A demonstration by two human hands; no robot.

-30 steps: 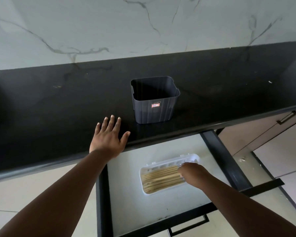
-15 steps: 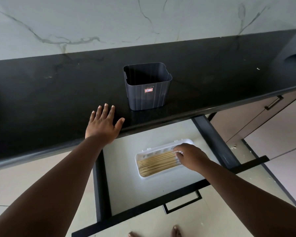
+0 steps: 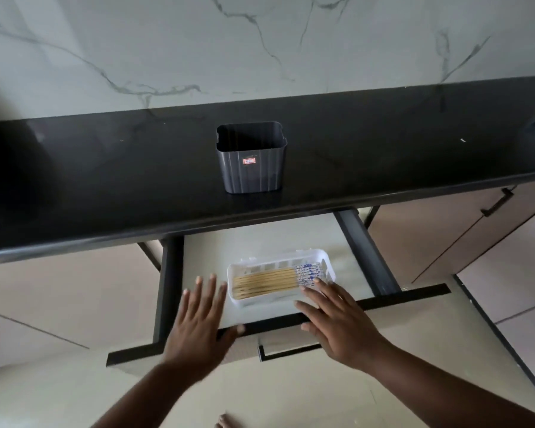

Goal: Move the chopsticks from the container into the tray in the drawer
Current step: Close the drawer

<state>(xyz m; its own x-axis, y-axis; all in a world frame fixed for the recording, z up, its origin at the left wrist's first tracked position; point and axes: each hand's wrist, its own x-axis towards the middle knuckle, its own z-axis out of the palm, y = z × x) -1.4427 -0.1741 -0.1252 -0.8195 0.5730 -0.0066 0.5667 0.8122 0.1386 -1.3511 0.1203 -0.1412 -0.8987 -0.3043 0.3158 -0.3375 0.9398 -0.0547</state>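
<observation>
Hidden: the left hand (image 3: pixel 198 329) was motion-blurred, so whether its palm touched the drawer (image 3: pixel 365 304) front could not be told; its thumb seemed to lie on the front's dark top edge.
Cut off: both forearms ran out of the bottom edge, and toes (image 3: pixel 226 421) just showed at 6 o'clock.
Hard to make out: the small red label on the container (image 3: pixel 250 168) was unreadable, and the container's inside was dark, with nothing visible in it.
Chopsticks (image 3: pixel 266 284): lay flat, side by side, in the tray (image 3: pixel 260 301), patterned blue-and-white ends toward 3 o'clock.
Tray: white, sat on the drawer's pale floor, near the front edge.
Right hand (image 3: pixel 337 325): fingers straight and spread, holding nothing; fingertips (image 3: pixel 317 281) were over the tray's near-right corner, just beside the patterned ends.
Left hand: fingers straight and spread, holding nothing; the tray lay at about 2 o'clock from it, apart.
Container: stood upright on the black counter (image 3: pixel 105 180), at 12 o'clock from the tray, well apart from both hands.
Handle (image 3: pixel 288 352): a dark bar on the drawer front, between the two hands.
</observation>
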